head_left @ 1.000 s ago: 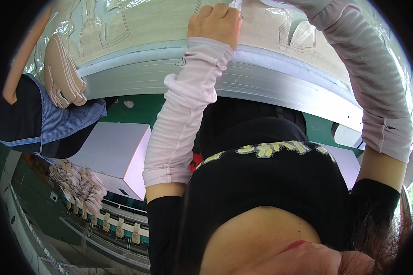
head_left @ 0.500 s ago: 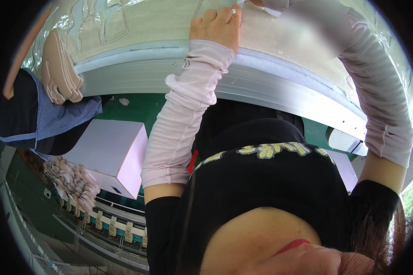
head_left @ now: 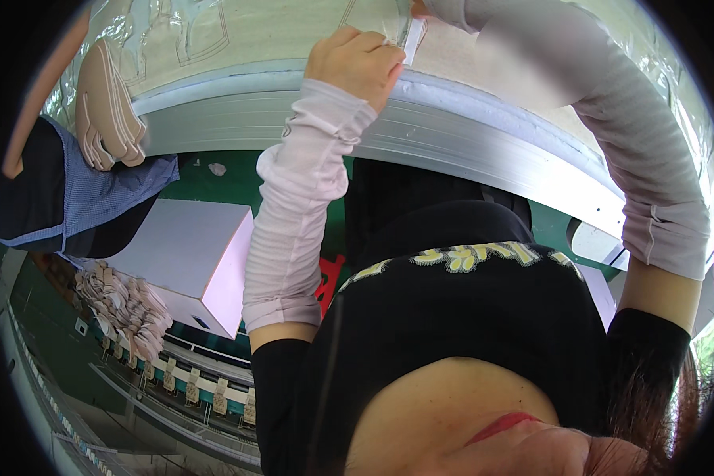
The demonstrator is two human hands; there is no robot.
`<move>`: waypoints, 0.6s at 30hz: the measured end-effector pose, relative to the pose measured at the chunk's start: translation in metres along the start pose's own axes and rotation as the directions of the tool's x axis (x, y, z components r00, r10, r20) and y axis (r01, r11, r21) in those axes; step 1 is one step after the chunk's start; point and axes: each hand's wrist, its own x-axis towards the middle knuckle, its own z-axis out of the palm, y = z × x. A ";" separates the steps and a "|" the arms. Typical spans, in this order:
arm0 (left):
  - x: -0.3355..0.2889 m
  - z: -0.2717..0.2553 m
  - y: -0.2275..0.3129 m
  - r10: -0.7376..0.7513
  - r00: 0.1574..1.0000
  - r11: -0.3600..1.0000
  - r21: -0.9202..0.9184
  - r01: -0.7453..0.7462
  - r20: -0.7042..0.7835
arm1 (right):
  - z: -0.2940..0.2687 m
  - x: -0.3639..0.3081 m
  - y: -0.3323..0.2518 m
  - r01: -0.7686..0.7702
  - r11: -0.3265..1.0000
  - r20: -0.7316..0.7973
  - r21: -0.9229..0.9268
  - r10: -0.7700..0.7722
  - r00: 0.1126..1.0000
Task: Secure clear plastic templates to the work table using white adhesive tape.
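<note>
Over the near edge of the work table (head_left: pixel 492 71), my left hand (head_left: pixel 355 63) is closed with its fingers curled. Its fingertips meet the lower end of a thin whitish strip (head_left: pixel 411 38), which runs upward toward my right hand. Of my right hand (head_left: pixel 422 8) only a small part shows at the top edge of the picture; its fingers are mostly cut off. The table surface is pale, with glossy clear film and outlined shapes (head_left: pixel 202 36) on it. Pale pink sleeves cover both my forearms.
A metal rail (head_left: pixel 452 147) runs along the table's front. At the left a person in a blue apron (head_left: pixel 103 194) stands beside a stack of beige flat pieces (head_left: pixel 103 103). Below are a pale box (head_left: pixel 182 246), a heap of beige pieces (head_left: pixel 127 305) and a machine row (head_left: pixel 198 389).
My left hand has drawn down and left toward me, its fingers curling more. The whitish strip now shows between my hands. My right hand has shifted slightly up and left.
</note>
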 end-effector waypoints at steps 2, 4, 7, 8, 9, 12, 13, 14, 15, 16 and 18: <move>0.006 0.006 0.003 0.043 0.997 0.998 0.038 -0.045 0.070 | 0.007 0.008 0.002 -0.031 0.997 -0.072 0.072 0.037 0.997; 0.011 0.008 0.006 0.083 0.989 0.987 0.124 -0.098 0.124 | 0.015 0.016 0.004 -0.055 0.992 -0.099 0.116 0.067 0.993; 0.018 0.007 0.005 0.152 0.961 0.959 0.202 -0.200 0.231 | 0.025 0.033 0.006 -0.095 0.990 -0.088 0.108 0.105 0.991; 0.020 0.007 0.005 0.171 0.955 0.956 0.194 -0.220 0.242 | 0.029 0.039 0.006 -0.110 0.990 -0.095 0.089 0.119 0.988; 0.022 0.007 0.004 0.190 0.948 0.953 0.186 -0.241 0.254 | 0.033 0.044 0.006 -0.125 0.990 -0.101 0.071 0.132 0.986; 0.026 0.010 0.002 0.268 0.924 0.916 0.225 -0.332 0.272 | 0.045 0.054 0.009 -0.087 0.993 -0.180 0.084 0.101 0.979; 0.027 0.012 0.001 0.295 0.915 0.897 0.249 -0.364 0.276 | 0.048 0.055 0.010 -0.073 0.994 -0.206 0.086 0.089 0.974; 0.028 0.013 0.000 0.293 0.916 0.903 0.236 -0.359 0.275 | 0.050 0.055 0.012 -0.072 0.993 -0.216 0.098 0.092 0.972; 0.028 0.014 -0.001 0.290 0.917 0.908 0.223 -0.354 0.274 | 0.051 0.054 0.013 -0.069 0.991 -0.226 0.112 0.093 0.970; 0.027 0.015 -0.001 0.286 0.918 0.914 0.208 -0.347 0.273 | 0.050 0.053 0.015 -0.066 0.989 -0.234 0.130 0.096 0.968; 0.024 0.016 -0.001 0.280 0.926 0.913 0.226 -0.338 0.254 | 0.048 0.050 0.016 -0.059 0.986 -0.239 0.158 0.097 0.966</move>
